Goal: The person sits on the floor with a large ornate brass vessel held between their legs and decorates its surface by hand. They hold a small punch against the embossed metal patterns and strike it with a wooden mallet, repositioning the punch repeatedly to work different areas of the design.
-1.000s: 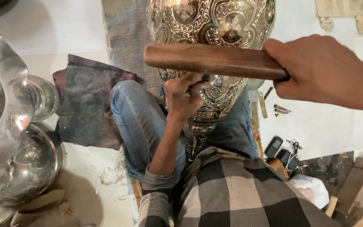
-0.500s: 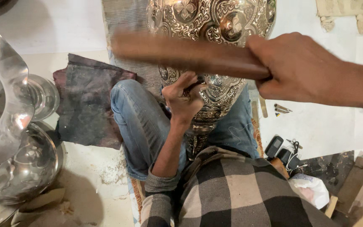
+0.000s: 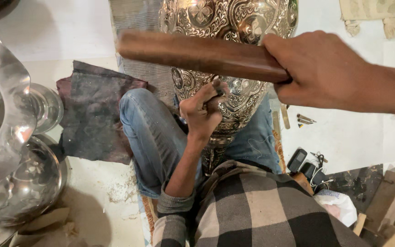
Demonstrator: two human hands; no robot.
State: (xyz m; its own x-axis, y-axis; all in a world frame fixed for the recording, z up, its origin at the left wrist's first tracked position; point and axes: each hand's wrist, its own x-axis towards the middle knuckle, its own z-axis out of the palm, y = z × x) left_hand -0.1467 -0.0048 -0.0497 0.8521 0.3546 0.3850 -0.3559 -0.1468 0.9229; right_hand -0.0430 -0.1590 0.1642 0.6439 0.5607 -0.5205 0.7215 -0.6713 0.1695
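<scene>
Embossed silver vessel (image 3: pixel 234 55), ornate floral relief

Pale floor (image 3: pixel 60 41) all around, kind of a whitish sheet or slab, scuffed and dusty, with a sprinkle of shavings (image 3: pixel 120 190) near the bottom left. A dark, worn cloth (image 3: pixel 92 119) lies flat on it, and a grey ribbed mat (image 3: pixel 142 59) runs up toward the top edge. Shiny silver vessels (image 3: pixel 10 151) are stacked along the left side, catching bright reflections from overhead light. Over on the right there's a small dark phone-like gadget with cables (image 3: pixel 305 164), a few little metal bits (image 3: pixel 305 120), a white bag (image 3: pixel 339 206), and some wooden blocks (image 3: pixel 387 201) in the corner. Crumpled beige paper (image 3: pixel 380 11) sits at the top right.
</scene>
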